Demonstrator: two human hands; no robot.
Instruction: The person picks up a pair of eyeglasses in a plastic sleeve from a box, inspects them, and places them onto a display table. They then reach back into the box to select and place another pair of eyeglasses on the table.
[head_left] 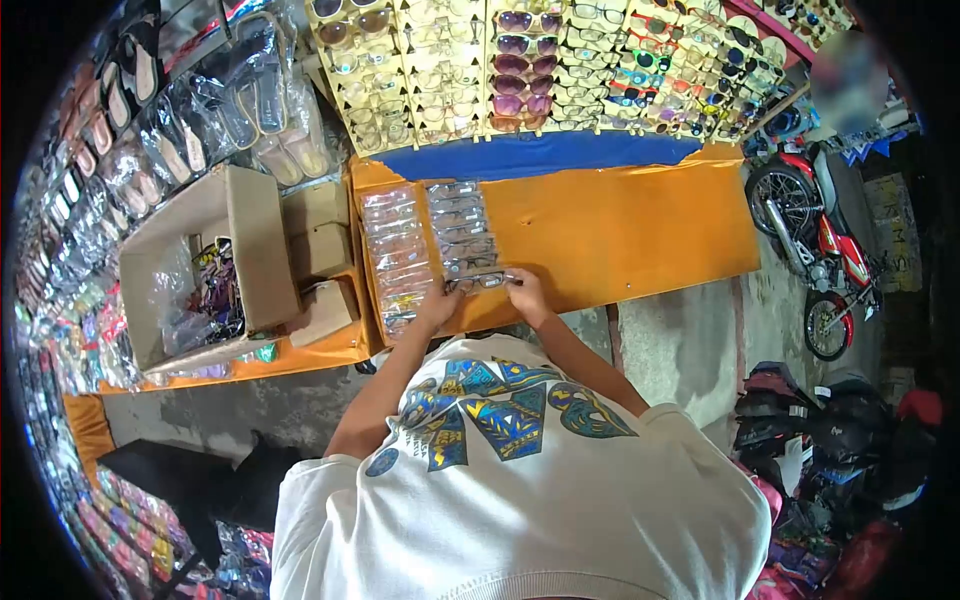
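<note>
A pair of dark-framed eyeglasses (487, 281) is stretched between my two hands, just above the near edge of the orange-covered table (620, 225). My left hand (441, 300) pinches one end of the frame, and my right hand (525, 290) grips the other end. Right beyond them lies a column of dark-framed glasses (462, 225), laid one above another on the table. To its left runs a second column of glasses in clear wrapping (392, 240), with lighter frames. My left forearm passes close to the lower end of that column.
Behind the table rises a rack of sunglasses and eyeglasses (525, 65). An open cardboard box (265, 250) with small colourful items stands at left, beside wrapped sandals (180, 140). A red motorcycle (830, 240) is parked at right, above a pile of dark bags (845, 430).
</note>
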